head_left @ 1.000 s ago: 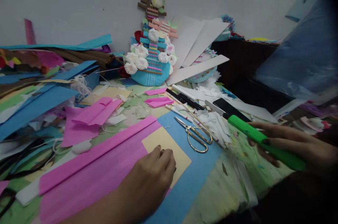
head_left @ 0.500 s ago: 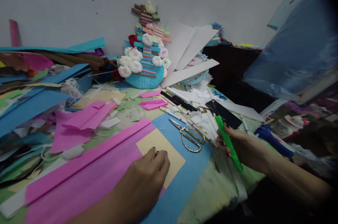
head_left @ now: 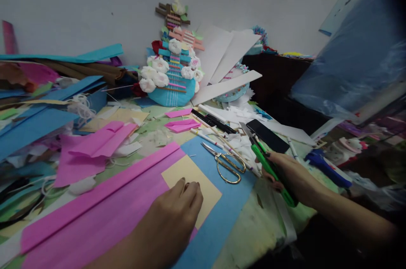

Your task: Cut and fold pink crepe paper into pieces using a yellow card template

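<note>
Pink sheet (head_left: 104,218) lies slantwise at left, a darker strip along its far edge; the left forearm crosses it from the bottom of the view. Left hand (head_left: 180,209): fingers curled and bunched, back of the hand upward, tips down on the beige card (head_left: 207,197); whether anything is pinched between them cannot be told. Hand held low, aimed away from the wearer and slightly right. Card lies flat under those fingertips, overlapping the right end of the pink sheet, its right corner over the blue sheet (head_left: 228,205). Scissors (head_left: 218,155) rest on the blue sheet between the two hands, right of the card, points toward the upper left. Green cutter (head_left: 264,161) next, near the scissors but apart from them: body slanted, blade exposed and directed away and to the left; blade contact with the scraps (head_left: 236,142) unclear. Right hand (head_left: 292,171): closed round the cutter's body, fingertips showing at its left side, forearm entering from lower right. Phone (head_left: 269,137) lies just beyond this hand, near the blade.
</note>
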`<state>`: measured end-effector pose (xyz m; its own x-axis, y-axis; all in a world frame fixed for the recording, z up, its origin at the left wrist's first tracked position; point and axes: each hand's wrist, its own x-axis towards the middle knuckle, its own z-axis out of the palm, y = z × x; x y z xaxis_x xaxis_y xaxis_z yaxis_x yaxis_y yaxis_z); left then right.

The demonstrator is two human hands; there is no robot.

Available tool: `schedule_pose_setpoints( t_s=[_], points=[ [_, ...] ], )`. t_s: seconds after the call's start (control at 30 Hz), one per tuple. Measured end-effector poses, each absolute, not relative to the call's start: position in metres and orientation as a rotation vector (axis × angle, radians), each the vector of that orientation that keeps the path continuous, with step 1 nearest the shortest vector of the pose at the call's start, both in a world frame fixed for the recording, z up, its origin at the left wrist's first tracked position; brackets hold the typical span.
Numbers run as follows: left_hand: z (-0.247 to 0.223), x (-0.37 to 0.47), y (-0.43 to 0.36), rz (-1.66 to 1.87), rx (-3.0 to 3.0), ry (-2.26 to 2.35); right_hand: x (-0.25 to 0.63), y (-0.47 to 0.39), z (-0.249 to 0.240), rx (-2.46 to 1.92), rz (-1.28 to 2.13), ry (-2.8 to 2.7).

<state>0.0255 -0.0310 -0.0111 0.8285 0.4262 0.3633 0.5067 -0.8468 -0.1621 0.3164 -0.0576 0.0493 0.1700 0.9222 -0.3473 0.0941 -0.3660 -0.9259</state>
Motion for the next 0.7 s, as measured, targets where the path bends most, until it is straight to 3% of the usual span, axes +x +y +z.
schedule_pose_setpoints(
  t_s=[0.7],
  points=[
    [-0.012, 0.026, -0.03, -0.536, -2.725, -0.706, 0.322, -0.07, 0.049, -1.46, 1.425, -1.489]
  ],
)
